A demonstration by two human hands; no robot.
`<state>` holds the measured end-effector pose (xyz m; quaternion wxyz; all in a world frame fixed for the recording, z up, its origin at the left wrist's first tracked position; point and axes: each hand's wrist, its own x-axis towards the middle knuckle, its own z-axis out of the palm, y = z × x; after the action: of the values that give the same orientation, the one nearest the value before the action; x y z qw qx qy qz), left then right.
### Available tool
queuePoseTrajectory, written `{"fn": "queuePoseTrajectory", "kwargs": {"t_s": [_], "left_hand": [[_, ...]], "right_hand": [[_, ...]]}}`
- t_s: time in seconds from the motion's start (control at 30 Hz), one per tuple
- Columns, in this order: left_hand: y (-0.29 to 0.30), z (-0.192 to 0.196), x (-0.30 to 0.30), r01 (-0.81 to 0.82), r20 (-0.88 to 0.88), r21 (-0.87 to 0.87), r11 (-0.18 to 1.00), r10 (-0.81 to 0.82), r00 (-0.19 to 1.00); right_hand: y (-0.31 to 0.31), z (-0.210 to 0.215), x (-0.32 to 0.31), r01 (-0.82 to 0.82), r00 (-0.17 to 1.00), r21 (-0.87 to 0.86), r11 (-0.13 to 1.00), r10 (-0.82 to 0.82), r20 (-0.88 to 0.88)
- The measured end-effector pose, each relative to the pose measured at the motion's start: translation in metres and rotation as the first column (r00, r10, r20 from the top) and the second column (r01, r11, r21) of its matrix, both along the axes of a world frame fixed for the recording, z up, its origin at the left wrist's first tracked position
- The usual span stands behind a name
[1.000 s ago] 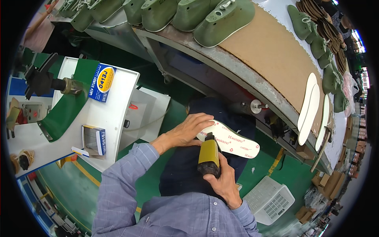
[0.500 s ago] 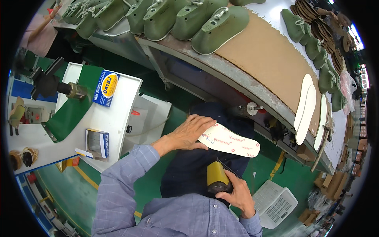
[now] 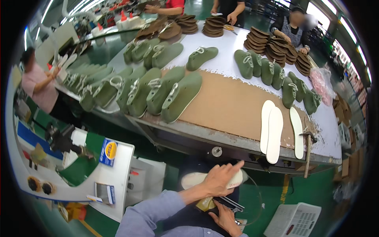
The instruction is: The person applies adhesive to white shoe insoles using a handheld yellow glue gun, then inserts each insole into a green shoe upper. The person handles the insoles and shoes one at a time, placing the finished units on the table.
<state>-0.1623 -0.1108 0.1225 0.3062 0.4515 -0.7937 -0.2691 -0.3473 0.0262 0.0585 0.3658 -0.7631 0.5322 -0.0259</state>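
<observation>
Insole [image 3: 191, 181] of thin, white, flat material, long in shape and with red print near one end, was under the left hand [image 3: 218, 181]. The fingers of this hand were stretched across its upper face, the index pointing past the edge; whether the thumb pinched from below I could not tell, because the underside was hidden. Nearer to the body than these fingers, the right hand [image 3: 225, 220] had its fingers closed on a yellow and black hand tool [image 3: 206, 203] with a metal bar, though the grip was partly hidden.

In my judgement, the insole was light and rather stiff along its length, yet it could crease if squeezed hard. Its smooth face was perhaps a little slippery. The best hold was probably at the middle, thumb below and fingers flat above, so both ends balanced. The tool seemed heavier, better taken by its thick body. Beyond the left fingers, similar flat white insoles [image 3: 275, 136] lay on the brown-topped counter [image 3: 229, 106].
</observation>
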Motion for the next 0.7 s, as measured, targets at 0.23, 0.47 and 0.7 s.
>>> {"fn": "queuePoseTrajectory", "kwargs": {"t_s": [0.23,0.47,0.7], "left_hand": [[-0.097,0.136,0.061,-0.521,-0.838,0.142,0.842,0.382,0.390],[-0.196,0.068,0.109,-0.648,-0.039,-0.124,0.751,0.649,0.760],[-0.289,0.067,0.084,-0.610,0.232,-0.152,0.777,0.628,0.743]], "right_hand": [[0.010,0.006,0.000,0.104,0.990,0.015,0.994,-0.105,0.090],[0.012,-0.010,-0.003,0.127,0.979,-0.070,0.989,-0.113,0.171],[0.008,-0.010,-0.004,0.131,0.979,-0.039,0.991,-0.123,0.162]]}}
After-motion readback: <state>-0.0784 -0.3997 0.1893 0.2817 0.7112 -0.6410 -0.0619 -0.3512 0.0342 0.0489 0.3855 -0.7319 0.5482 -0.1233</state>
